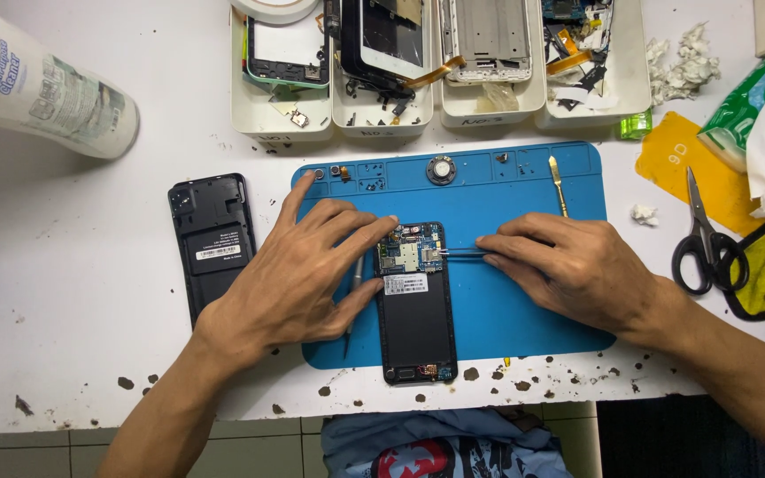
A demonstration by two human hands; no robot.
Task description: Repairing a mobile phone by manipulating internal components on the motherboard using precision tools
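Nearest me, on the near half of the blue rubber work mat (524, 310), lies the opened black smartphone with its back cover off (415, 301), long axis running from six o'clock to twelve o'clock, charging end toward me and bare circuit board at the far end. My left hand (298, 270) comes in from seven o'clock and rests spread and flat on the mat, fingertips touching the phone's left edge near the board, gripping nothing; a slim grey tool (355, 292) lies under its fingers beside the phone. My right hand (568, 265) comes in from four o'clock and pinches thin metal tweezers (458, 253), whose tips point toward nine o'clock and sit on the board. The phone lies between both hands, the left touching it, the right reaching it only through the tweezers. The board shows silver shields, blue patches and a white label below; the lower body is plain black. At nine o'clock on the white spotted tabletop (90, 292) lies the removed black plastic back cover (214, 239). Farther, at twelve o'clock, stand white plastic trays of phone parts (436, 80), and black-handled scissors (706, 239) lie at three o'clock.
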